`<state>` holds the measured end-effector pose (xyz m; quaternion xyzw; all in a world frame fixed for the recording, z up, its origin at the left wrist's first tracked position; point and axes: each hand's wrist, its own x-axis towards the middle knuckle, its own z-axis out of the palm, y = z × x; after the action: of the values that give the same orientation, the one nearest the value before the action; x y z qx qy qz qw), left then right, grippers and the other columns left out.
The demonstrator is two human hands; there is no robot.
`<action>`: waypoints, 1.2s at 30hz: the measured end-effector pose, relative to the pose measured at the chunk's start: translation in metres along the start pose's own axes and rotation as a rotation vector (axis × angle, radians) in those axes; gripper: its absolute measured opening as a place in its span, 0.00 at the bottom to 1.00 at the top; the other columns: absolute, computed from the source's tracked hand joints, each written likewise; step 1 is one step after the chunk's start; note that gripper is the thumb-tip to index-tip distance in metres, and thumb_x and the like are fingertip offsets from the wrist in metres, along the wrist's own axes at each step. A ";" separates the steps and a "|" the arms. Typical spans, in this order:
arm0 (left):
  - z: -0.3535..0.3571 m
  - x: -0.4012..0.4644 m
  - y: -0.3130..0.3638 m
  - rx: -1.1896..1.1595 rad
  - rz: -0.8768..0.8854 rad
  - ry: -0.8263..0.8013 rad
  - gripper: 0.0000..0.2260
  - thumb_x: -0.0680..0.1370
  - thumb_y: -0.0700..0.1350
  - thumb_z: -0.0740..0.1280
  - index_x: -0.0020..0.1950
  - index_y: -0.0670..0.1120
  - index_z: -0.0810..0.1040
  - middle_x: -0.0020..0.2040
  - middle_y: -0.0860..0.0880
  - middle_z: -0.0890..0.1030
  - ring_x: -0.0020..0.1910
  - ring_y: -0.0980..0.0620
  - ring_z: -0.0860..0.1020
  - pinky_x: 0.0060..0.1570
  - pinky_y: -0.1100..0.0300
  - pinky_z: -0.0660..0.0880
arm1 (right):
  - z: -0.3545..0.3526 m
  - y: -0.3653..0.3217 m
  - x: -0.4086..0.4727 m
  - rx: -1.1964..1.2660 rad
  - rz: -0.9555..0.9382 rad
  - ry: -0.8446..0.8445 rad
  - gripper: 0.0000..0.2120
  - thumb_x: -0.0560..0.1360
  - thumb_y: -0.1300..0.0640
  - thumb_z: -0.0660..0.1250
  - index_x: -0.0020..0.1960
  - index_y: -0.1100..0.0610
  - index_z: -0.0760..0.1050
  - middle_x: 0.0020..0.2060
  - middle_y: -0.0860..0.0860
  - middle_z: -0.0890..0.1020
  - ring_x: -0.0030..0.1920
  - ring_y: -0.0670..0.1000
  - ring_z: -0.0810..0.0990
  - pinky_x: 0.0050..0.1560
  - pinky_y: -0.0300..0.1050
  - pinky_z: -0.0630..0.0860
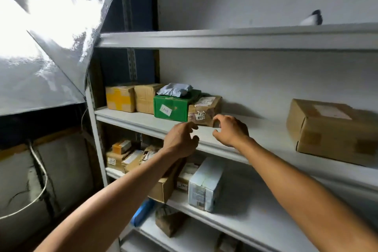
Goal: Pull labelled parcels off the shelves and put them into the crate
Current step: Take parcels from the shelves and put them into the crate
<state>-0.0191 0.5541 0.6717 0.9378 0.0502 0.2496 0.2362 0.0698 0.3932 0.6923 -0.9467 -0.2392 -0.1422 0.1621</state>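
A small brown taped parcel [205, 111] with handwritten labels sits on the middle shelf [241, 131], right of a green box [173, 107] that carries a white label. A grey plastic mailer [174, 89] lies on top of the green box. My left hand [182, 140] hovers just in front of the shelf edge, fingers loosely curled and holding nothing. My right hand [230, 130] is over the shelf beside the brown parcel's right corner, fingers curved, empty and apart from it. No crate is in view.
Two more brown boxes [133, 98] stand at the shelf's left end, and a large cardboard box [331, 131] at its right. The lower shelf holds several small parcels [124, 157] and a white carton [206, 184]. A bright reflective panel [51, 37] fills the upper left.
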 end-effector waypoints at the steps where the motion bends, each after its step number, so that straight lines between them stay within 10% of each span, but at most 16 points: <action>1: 0.006 0.014 -0.003 -0.043 -0.009 -0.002 0.15 0.77 0.46 0.69 0.64 0.52 0.79 0.58 0.50 0.81 0.54 0.50 0.79 0.54 0.55 0.77 | 0.003 0.005 0.012 0.016 0.015 0.001 0.25 0.76 0.49 0.69 0.72 0.46 0.69 0.63 0.52 0.78 0.59 0.56 0.78 0.53 0.48 0.76; 9: 0.045 0.121 -0.031 -0.150 -0.091 0.010 0.31 0.76 0.47 0.72 0.77 0.54 0.64 0.61 0.44 0.73 0.56 0.49 0.73 0.56 0.59 0.71 | 0.049 0.028 0.114 0.197 0.029 -0.123 0.50 0.75 0.46 0.70 0.78 0.33 0.33 0.76 0.57 0.68 0.69 0.61 0.74 0.65 0.55 0.74; 17: 0.077 0.168 -0.061 -0.186 -0.217 -0.018 0.33 0.73 0.50 0.72 0.77 0.53 0.65 0.61 0.45 0.66 0.57 0.40 0.77 0.64 0.49 0.74 | 0.091 0.028 0.149 0.352 0.074 -0.016 0.37 0.68 0.40 0.75 0.72 0.38 0.61 0.68 0.54 0.77 0.65 0.61 0.77 0.62 0.51 0.77; 27: 0.084 0.165 -0.083 -0.626 -0.271 0.022 0.26 0.75 0.67 0.62 0.49 0.45 0.80 0.44 0.45 0.83 0.43 0.45 0.80 0.41 0.55 0.73 | 0.088 0.022 0.106 0.405 0.044 0.148 0.32 0.69 0.40 0.77 0.69 0.44 0.68 0.66 0.47 0.80 0.63 0.53 0.79 0.59 0.44 0.76; 36: 0.060 0.156 -0.078 -1.263 -0.308 -0.248 0.06 0.81 0.50 0.65 0.49 0.49 0.79 0.39 0.53 0.85 0.45 0.48 0.82 0.42 0.55 0.77 | 0.081 0.004 0.044 0.568 0.090 0.287 0.24 0.71 0.40 0.76 0.64 0.46 0.76 0.59 0.44 0.83 0.57 0.42 0.81 0.57 0.35 0.77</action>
<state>0.1481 0.6308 0.6585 0.6228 0.0001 0.0848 0.7778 0.1246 0.4379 0.6328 -0.8435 -0.2018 -0.1946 0.4581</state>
